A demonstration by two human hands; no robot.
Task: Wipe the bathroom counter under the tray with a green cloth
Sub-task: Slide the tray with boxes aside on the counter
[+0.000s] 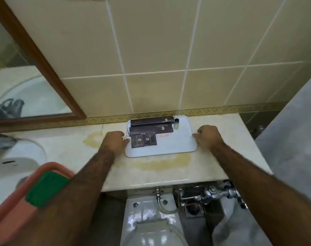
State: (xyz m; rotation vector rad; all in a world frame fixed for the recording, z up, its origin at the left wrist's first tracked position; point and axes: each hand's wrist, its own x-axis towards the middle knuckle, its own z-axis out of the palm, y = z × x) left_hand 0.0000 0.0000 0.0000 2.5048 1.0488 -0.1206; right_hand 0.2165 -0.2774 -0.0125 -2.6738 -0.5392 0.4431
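Observation:
A white tray (176,144) lies on the cream marble counter (151,174), close to the tiled wall. It carries several dark amenity boxes (151,132) and a small green bottle (176,123). My left hand (114,141) grips the tray's left edge and my right hand (208,138) grips its right edge. A green cloth (46,188) rests on the rim of a pink plastic basin (12,215) at the lower left. Yellowish stains (160,163) mark the counter in front of and left of the tray.
A white sink (14,157) with a chrome tap (0,141) is set into the counter at the left. A wood-framed mirror (27,82) hangs above it. Below the counter are a toilet (151,224) and chrome flush pipes (209,194). A grey wall (293,135) closes off the right.

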